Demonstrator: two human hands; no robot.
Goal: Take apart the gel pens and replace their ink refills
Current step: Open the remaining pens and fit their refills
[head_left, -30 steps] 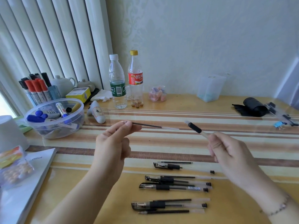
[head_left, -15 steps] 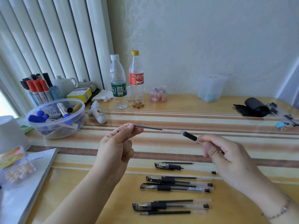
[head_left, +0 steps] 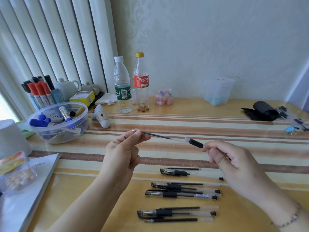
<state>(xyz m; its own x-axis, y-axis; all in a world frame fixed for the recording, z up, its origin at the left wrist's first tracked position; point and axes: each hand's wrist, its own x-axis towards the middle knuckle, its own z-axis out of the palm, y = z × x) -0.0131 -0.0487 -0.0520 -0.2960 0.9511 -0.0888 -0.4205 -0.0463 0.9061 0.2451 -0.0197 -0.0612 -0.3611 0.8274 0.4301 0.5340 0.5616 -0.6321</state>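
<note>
My left hand (head_left: 122,151) pinches the tip end of a thin black ink refill (head_left: 157,135) between thumb and fingers, held above the table. Its clear back end sits inside the mouth of a pen barrel with a black rubber grip (head_left: 196,143). My right hand (head_left: 230,162) grips that barrel, and most of the barrel is hidden in the fingers. On the table below lie several gel pens (head_left: 180,194) with black caps, together with loose refills (head_left: 170,220), in three rough rows.
A clear bowl of markers (head_left: 58,122) stands at the left, with a marker holder (head_left: 39,93) behind it. Two plastic bottles (head_left: 122,86) stand at the back. A booklet (head_left: 25,190) lies at the near left, a black roll (head_left: 263,110) at the far right.
The refill and the barrel were apart a second ago. My right hand brought the barrel in leftward, and the refill's back end now sits in the barrel's mouth. My left hand stayed nearly still.
</note>
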